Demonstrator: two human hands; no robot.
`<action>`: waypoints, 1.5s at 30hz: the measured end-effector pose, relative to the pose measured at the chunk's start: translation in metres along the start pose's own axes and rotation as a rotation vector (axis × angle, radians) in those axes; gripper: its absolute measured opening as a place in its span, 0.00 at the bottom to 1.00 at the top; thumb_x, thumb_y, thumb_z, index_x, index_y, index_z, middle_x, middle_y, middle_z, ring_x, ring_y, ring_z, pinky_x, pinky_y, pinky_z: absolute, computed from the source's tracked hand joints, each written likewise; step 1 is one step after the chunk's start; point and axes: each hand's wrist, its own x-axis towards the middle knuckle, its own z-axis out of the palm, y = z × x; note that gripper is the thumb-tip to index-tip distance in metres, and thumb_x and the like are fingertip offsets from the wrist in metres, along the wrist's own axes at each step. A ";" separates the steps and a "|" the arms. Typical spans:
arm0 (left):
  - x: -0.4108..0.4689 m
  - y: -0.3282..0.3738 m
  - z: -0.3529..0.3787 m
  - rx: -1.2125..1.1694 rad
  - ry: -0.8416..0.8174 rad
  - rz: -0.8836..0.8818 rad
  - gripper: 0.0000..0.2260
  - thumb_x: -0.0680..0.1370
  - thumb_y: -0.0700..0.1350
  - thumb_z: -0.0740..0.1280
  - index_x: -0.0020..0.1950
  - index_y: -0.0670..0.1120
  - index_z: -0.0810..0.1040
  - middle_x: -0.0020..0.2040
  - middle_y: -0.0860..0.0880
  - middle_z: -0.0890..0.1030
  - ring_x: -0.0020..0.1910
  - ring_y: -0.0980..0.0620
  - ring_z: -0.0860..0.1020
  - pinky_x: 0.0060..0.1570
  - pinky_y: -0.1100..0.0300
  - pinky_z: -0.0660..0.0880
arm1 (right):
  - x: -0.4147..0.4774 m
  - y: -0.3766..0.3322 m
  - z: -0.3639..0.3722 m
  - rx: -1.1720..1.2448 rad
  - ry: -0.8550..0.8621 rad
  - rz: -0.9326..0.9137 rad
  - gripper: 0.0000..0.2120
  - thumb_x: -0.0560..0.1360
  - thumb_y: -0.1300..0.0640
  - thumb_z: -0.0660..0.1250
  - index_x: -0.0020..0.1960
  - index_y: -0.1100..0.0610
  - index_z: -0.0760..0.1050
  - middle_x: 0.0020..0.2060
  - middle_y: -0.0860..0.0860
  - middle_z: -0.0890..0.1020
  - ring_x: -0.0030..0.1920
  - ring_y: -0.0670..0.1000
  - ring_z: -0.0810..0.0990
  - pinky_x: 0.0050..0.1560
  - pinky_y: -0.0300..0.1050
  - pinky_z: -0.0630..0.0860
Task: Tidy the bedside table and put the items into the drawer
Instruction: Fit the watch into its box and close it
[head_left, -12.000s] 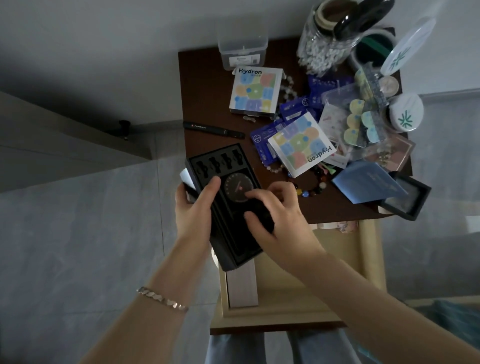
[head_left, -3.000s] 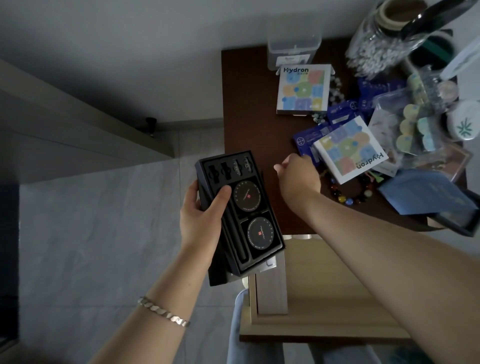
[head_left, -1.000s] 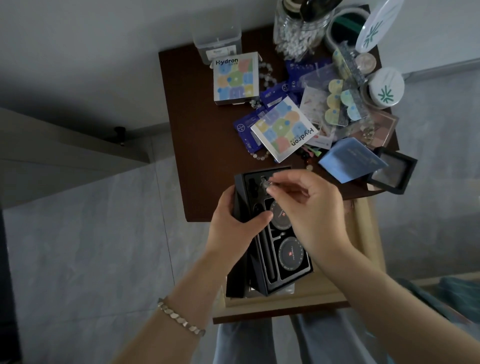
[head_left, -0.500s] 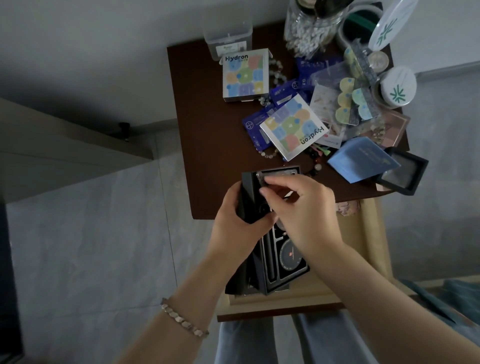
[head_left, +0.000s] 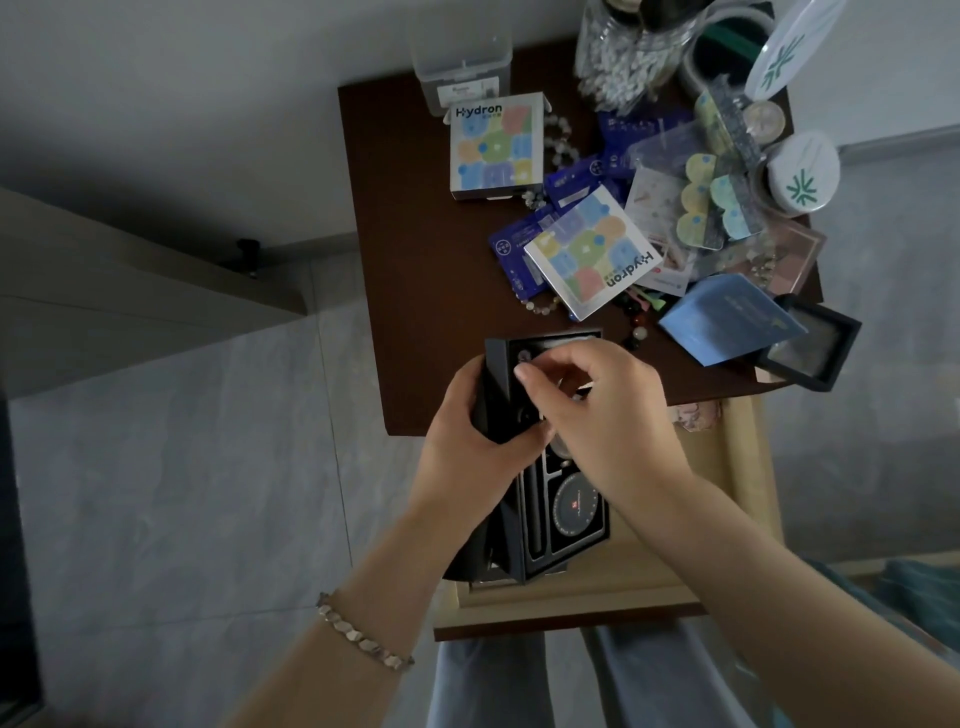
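Dark brown bedside tabletop (head_left: 415, 260), far and right sides crowded. Nearer, pale wooden drawer (head_left: 571, 597) pulled open. Above it, not yet inside, black slotted presentation box (head_left: 571, 514), gripped at its left edge by left hand (head_left: 467, 457), thumb curled over the tray. Lowered within the last second onto the far-left slot (head_left: 522, 356): right hand (head_left: 597, 415), fingertips bunched; pinching anything or not, impossible to tell. Probably completing the set before stowing.
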 end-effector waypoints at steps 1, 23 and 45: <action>0.000 -0.001 0.000 0.010 -0.004 0.002 0.25 0.69 0.43 0.75 0.61 0.57 0.70 0.50 0.60 0.78 0.50 0.70 0.75 0.44 0.78 0.71 | 0.001 0.000 -0.001 -0.008 -0.016 0.010 0.06 0.73 0.52 0.68 0.44 0.55 0.80 0.38 0.46 0.79 0.36 0.42 0.75 0.36 0.30 0.71; 0.009 -0.004 -0.011 -0.278 0.094 -0.251 0.22 0.69 0.44 0.74 0.59 0.57 0.72 0.51 0.54 0.81 0.50 0.52 0.81 0.53 0.51 0.77 | 0.020 0.029 -0.020 0.123 -0.008 0.272 0.19 0.75 0.41 0.60 0.54 0.55 0.73 0.41 0.46 0.79 0.40 0.41 0.76 0.35 0.29 0.68; 0.045 -0.018 -0.069 -0.891 0.698 -0.439 0.17 0.74 0.48 0.69 0.62 0.50 0.71 0.50 0.48 0.83 0.45 0.49 0.83 0.42 0.52 0.81 | 0.005 0.061 -0.056 0.626 -0.086 0.431 0.10 0.75 0.63 0.63 0.48 0.50 0.79 0.38 0.48 0.83 0.35 0.45 0.83 0.33 0.36 0.78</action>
